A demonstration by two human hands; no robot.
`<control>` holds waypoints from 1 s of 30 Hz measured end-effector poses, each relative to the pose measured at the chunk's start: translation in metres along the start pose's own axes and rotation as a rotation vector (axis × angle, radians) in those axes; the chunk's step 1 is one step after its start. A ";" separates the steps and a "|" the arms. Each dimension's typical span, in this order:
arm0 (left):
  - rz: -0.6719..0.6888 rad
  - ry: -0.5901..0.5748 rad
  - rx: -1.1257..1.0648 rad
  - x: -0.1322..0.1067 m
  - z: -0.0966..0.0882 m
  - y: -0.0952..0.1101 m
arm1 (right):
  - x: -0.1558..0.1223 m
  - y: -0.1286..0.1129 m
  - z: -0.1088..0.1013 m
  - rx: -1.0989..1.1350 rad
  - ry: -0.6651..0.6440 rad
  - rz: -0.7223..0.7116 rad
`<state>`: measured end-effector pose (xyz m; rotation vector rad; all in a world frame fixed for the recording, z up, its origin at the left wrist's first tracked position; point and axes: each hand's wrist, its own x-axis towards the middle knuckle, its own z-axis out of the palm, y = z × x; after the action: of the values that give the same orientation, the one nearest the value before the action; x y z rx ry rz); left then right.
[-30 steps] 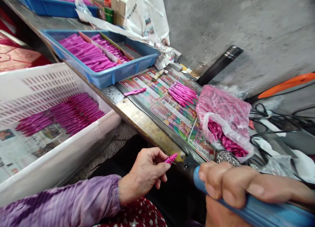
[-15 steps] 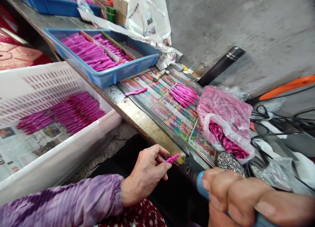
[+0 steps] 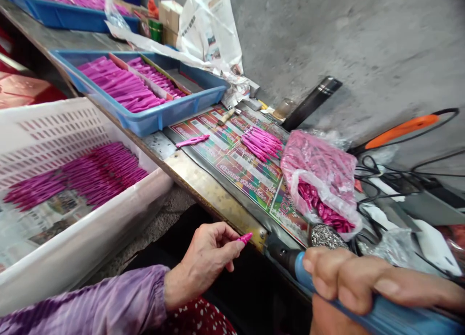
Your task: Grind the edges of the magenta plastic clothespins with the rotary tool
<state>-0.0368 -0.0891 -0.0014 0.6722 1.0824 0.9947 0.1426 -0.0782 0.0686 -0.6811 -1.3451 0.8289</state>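
My left hand (image 3: 205,257) pinches a slim pink plastic piece (image 3: 246,238) between thumb and fingers, its pointed tip sticking out to the right. Most of that piece is hidden by the fingers. My right hand (image 3: 352,281) is wrapped round a blue electric screwdriver (image 3: 395,315) with a black nose. The nose points left toward the pink piece, with a gap between them. Just beyond the screwdriver, a round dish of small metal screws (image 3: 327,235) stands at the table edge. Behind it lies a plastic bag of glossy pink parts (image 3: 319,158).
Pink pieces (image 3: 261,143) lie bunched on a printed mat (image 3: 241,172), with a single one (image 3: 192,140) farther left. A blue tray (image 3: 156,119) and a white basket (image 3: 87,228) hold more. A small hammer (image 3: 227,117), an orange-handled tool (image 3: 401,131) and cables are farther back.
The pink piece shows less beyond my left fingertips. My left hand sits slightly lower and left in view, with the whole scene shifted left. More of the screwdriver's body shows.
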 end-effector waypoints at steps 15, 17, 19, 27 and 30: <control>0.139 -0.017 0.179 0.012 -0.011 0.014 | 0.047 0.028 0.000 -0.177 0.384 -0.122; 0.150 -0.018 0.195 0.014 -0.013 0.016 | 0.053 0.035 -0.006 -0.184 0.403 -0.148; 0.167 -0.013 0.215 0.016 -0.015 0.017 | 0.058 0.042 -0.012 -0.187 0.424 -0.159; 0.163 -0.021 0.271 0.017 -0.015 0.016 | 0.073 0.058 -0.023 -0.186 0.516 -0.163; 0.153 -0.006 0.300 0.017 -0.015 0.015 | 0.074 0.060 -0.022 -0.177 0.517 -0.144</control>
<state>-0.0533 -0.0677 -0.0004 1.0133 1.2010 0.9671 0.1599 0.0173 0.0578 -0.8566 -0.9858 0.3806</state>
